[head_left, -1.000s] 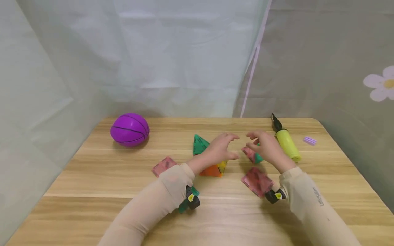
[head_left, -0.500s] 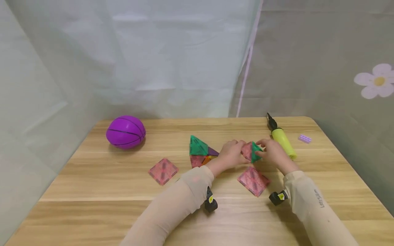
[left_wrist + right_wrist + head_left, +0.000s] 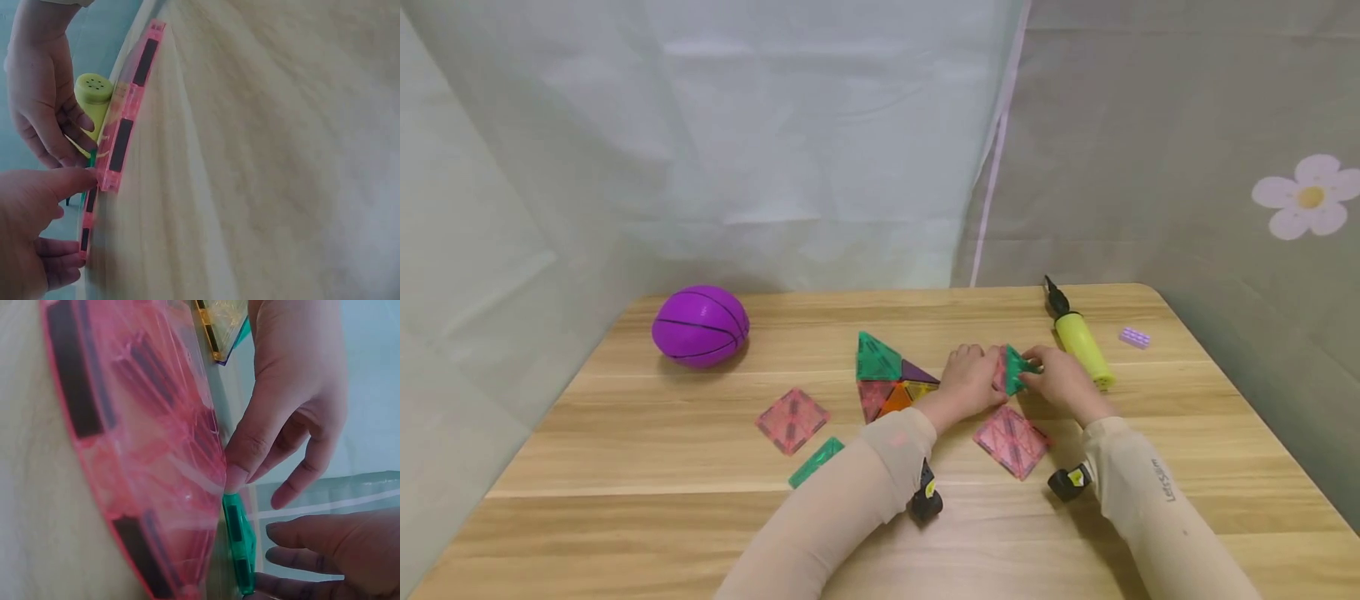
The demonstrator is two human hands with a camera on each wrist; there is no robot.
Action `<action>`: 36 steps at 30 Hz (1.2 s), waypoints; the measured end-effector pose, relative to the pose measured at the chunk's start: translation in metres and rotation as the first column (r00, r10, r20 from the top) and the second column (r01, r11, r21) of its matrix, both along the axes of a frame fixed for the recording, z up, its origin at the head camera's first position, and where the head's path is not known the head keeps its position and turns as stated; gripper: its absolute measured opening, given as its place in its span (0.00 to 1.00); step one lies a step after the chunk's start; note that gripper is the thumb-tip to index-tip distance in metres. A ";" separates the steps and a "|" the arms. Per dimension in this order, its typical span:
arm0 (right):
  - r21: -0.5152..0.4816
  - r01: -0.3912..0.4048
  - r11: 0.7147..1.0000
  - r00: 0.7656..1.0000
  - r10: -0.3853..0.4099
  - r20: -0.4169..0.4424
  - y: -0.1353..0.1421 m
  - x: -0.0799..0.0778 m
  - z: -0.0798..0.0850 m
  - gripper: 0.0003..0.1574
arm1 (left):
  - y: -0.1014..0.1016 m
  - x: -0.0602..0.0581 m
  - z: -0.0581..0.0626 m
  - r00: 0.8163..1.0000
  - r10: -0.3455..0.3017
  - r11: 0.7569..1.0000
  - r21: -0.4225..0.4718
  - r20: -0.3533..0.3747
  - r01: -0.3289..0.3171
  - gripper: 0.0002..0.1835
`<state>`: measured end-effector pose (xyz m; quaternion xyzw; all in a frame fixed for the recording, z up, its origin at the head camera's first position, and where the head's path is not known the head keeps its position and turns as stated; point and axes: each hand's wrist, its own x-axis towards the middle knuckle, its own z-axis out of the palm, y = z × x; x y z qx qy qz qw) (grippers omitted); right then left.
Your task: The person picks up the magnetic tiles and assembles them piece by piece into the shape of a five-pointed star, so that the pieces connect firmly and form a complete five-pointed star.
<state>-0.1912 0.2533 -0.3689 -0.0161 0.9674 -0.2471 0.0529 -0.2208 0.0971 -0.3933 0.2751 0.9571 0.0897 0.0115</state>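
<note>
Left of centre in the pair of hands, my left hand (image 3: 966, 379) grips a translucent pink magnetic tile (image 3: 1000, 371), thumb on its near edge and fingers at the far edge. A green triangular magnetic tile (image 3: 1015, 369) lies against its right side. My right hand (image 3: 1060, 379) has its thumb and fingers curled at the green tile's right edges. In the right wrist view the left thumb (image 3: 240, 475) rests right where the pink and green tiles meet. A larger pink square tile (image 3: 1013, 442) lies flat just in front of both hands.
Joined green, purple, pink, orange and yellow tiles (image 3: 880, 358) lie left of the left hand. Another pink square (image 3: 792, 421) and a green tile (image 3: 816, 461) are nearer left. A purple ball (image 3: 702, 327), yellow-green pump (image 3: 1084, 350) and lilac block (image 3: 1135, 337) stand farther back.
Both hands, at first apart above the table, have come down to the pink and green tiles. The left hand has moved right onto the pink tile; the right hand has taken the green one.
</note>
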 end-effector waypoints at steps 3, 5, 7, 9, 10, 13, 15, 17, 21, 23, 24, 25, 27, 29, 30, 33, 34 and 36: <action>-0.033 -0.001 0.999 1.000 0.000 -0.024 0.001 0.000 -0.001 0.25 | -0.001 0.000 -0.001 1.000 -0.012 1.000 0.012 -0.022 0.012 0.40; -0.057 -0.004 0.998 0.998 0.001 -0.056 0.002 0.000 -0.001 0.25 | -0.001 0.000 0.000 0.999 -0.019 0.999 0.027 -0.042 0.020 0.40; -0.078 -0.008 0.997 0.996 0.001 -0.092 0.002 0.000 -0.001 0.23 | -0.002 0.001 0.001 0.998 -0.021 0.999 0.039 -0.059 0.024 0.41; -0.093 -0.005 0.996 0.993 -0.006 -0.117 0.003 0.000 -0.001 0.22 | -0.002 0.001 0.001 0.997 -0.024 0.998 0.052 -0.070 0.028 0.41; -0.095 -0.004 0.995 0.992 -0.008 -0.128 0.003 0.000 -0.002 0.22 | -0.002 0.002 0.002 0.997 -0.026 0.998 0.059 -0.071 0.030 0.41; -0.100 0.009 0.995 0.990 -0.023 -0.139 0.006 -0.001 -0.002 0.21 | -0.003 0.003 0.007 0.997 -0.031 0.995 0.089 -0.066 0.037 0.40; -0.109 0.020 0.994 0.988 -0.037 -0.151 0.008 -0.001 -0.002 0.20 | -0.004 0.003 0.011 0.998 -0.036 0.993 0.112 -0.056 0.042 0.40; -0.151 0.029 0.988 0.985 -0.053 -0.162 0.010 0.000 -0.001 0.19 | -0.007 0.004 0.015 0.998 -0.040 0.989 0.140 -0.049 0.046 0.41; -0.334 0.034 0.942 0.990 -0.079 -0.121 0.017 -0.001 0.001 0.19 | -0.014 0.003 0.021 0.999 -0.052 0.972 0.228 0.001 0.051 0.43; -0.455 0.038 0.890 0.995 -0.077 -0.069 0.020 -0.002 0.002 0.21 | -0.018 0.001 0.024 0.996 -0.067 0.954 0.296 0.054 0.048 0.43; -0.509 0.041 0.860 0.997 -0.072 -0.041 0.021 -0.002 0.002 0.22 | -0.020 0.000 0.025 0.994 -0.078 0.943 0.329 0.083 0.046 0.43; -0.553 0.044 0.832 0.998 -0.063 -0.016 0.022 -0.002 0.003 0.23 | -0.023 -0.001 0.026 0.989 -0.093 0.931 0.362 0.114 0.045 0.43; -0.621 0.048 0.783 0.999 -0.047 0.019 0.023 -0.001 0.005 0.25 | -0.027 -0.004 0.028 0.978 -0.127 0.911 0.411 0.164 0.049 0.43; -0.662 0.050 0.748 0.999 -0.034 0.037 0.023 0.000 0.006 0.25 | -0.032 -0.006 0.031 0.966 -0.159 0.891 0.451 0.206 0.050 0.41; -0.676 0.049 0.735 0.999 -0.029 0.041 0.022 0.000 0.007 0.25 | -0.034 -0.008 0.033 0.960 -0.169 0.879 0.475 0.224 0.044 0.40; -0.716 0.044 0.697 0.999 -0.017 0.045 0.021 0.001 0.010 0.26 | -0.039 -0.013 0.037 0.945 -0.165 0.828 0.560 0.283 -0.023 0.31; -0.728 0.042 0.684 0.999 -0.012 0.046 0.020 0.002 0.011 0.26 | -0.041 -0.014 0.038 0.938 -0.155 0.805 0.590 0.310 -0.062 0.28; -0.747 0.035 0.664 0.999 0.000 0.047 0.018 0.002 0.012 0.26 | -0.044 -0.017 0.040 0.924 -0.130 0.759 0.636 0.360 -0.142 0.23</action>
